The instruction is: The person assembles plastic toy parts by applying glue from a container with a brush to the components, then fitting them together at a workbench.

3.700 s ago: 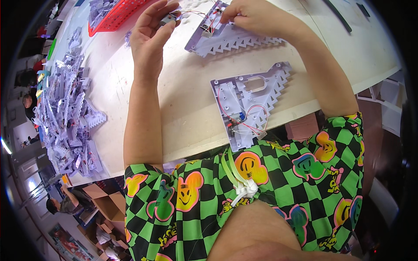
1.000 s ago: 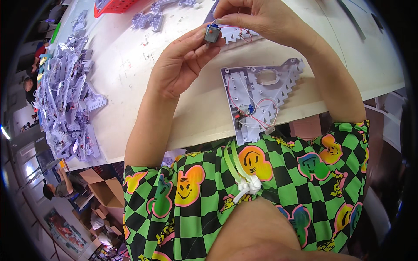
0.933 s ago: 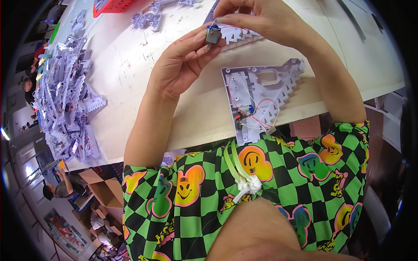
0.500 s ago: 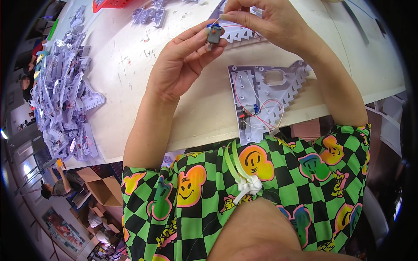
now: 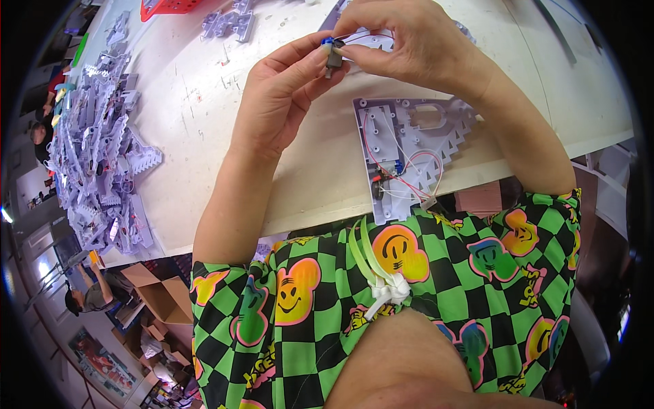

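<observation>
Between the thumb and fingers of my left hand (image 5: 289,85) is a small grey motor (image 5: 334,58) with a blue end, held upright above the table. My right hand (image 5: 412,44) is closed at the motor's upper side, its thumb and fingers pinching by the thin wires (image 5: 364,33); the exact spot they grip is hidden. Below the hands, a pale lilac plastic shell (image 5: 417,133) with a toothed edge lies on the table's near edge, with red and white wires (image 5: 426,158) and a small motor fitted in it. Another similar shell (image 5: 371,42) lies partly hidden behind my right hand.
A large heap of lilac plastic shells (image 5: 99,150) covers the table's left side. At the far edge are a red basket (image 5: 167,7) and a few loose shells (image 5: 231,22). Cardboard boxes (image 5: 160,293) stand on the floor at left, where other people are seen.
My right hand has come down and left from above the motor to its side, its thumb now near the casing. The left hand keeps hold of the motor, almost unmoved.
</observation>
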A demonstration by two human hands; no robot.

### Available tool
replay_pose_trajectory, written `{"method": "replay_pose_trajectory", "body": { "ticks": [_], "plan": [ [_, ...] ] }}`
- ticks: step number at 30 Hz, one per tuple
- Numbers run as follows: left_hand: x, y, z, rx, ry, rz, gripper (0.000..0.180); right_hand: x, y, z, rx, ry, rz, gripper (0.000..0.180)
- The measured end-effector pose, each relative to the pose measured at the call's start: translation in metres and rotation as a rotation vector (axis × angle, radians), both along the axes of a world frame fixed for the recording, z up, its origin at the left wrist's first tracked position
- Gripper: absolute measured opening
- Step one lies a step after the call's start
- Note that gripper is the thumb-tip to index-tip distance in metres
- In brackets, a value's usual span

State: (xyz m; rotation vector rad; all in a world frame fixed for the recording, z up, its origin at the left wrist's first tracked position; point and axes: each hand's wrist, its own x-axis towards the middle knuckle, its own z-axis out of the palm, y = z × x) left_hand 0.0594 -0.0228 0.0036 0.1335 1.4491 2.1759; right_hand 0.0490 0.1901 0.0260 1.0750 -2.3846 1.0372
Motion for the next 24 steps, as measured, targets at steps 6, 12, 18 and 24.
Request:
{"method": "replay_pose_trajectory", "body": {
  "ticks": [6, 12, 18, 24],
  "plan": [
    [-0.006, -0.008, -0.001, 0.012, -0.021, -0.077, 0.036, -0.011, 0.006, -0.012, -0.044, -0.178, 0.105, 0.019],
    [-0.004, -0.006, 0.006, -0.077, 0.031, -0.022, 0.036, -0.004, 0.011, 0.027, 0.116, -0.640, -0.017, 0.017],
    [0.000, 0.000, -0.001, -0.262, 0.240, 0.086, 0.036, -0.002, 0.014, 0.025, -0.025, -0.758, 0.087, 0.021],
    [0.000, 0.001, -0.003, -0.180, 0.245, 0.142, 0.034, -0.007, 0.011, 0.004, -0.049, -0.502, 0.161, 0.025]
  ]
}}
